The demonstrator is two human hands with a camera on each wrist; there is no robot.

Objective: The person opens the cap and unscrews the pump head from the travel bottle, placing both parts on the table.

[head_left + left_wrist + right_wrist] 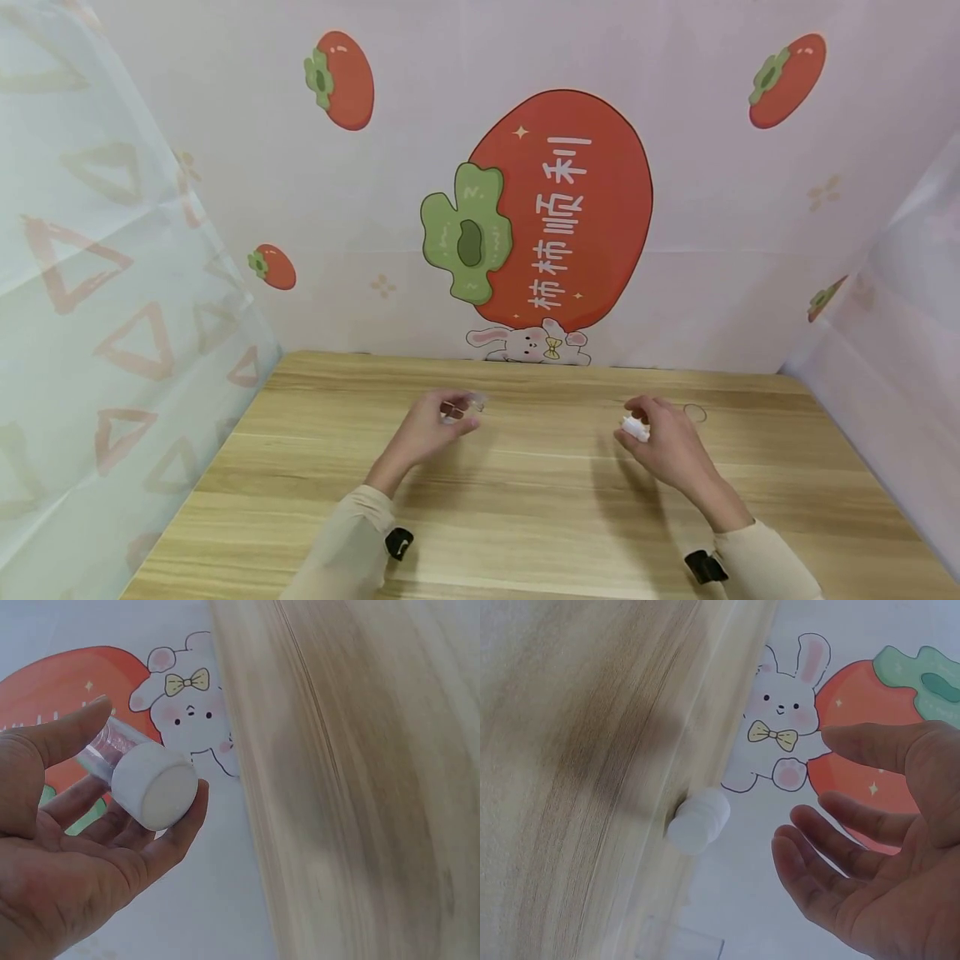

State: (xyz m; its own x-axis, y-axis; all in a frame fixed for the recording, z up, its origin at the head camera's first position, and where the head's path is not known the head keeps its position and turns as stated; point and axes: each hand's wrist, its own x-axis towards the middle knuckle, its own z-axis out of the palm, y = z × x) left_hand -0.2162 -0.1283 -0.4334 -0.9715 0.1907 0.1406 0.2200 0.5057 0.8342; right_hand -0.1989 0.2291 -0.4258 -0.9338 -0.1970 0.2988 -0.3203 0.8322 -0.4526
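In the head view my left hand [431, 429] is at the middle left, over the wooden table. The left wrist view shows its thumb and fingers gripping a small clear bottle with a white cap [155, 786], tilted so the cap faces the camera. Pinkish colour shows through the clear wall. My right hand [671, 442], farther right, has its thumb and fingers spread apart with nothing between them. Beside its fingertips stands a small white stepped cylinder [698, 821] on the table, apart from the fingers in the right wrist view.
A clear object with a thin round rim [695, 412] stands on the table just right of my right hand. The wooden table [525, 517] ends at a back wall sheet [390, 208] printed with persimmons and a rabbit. Printed sheets also hang on both sides.
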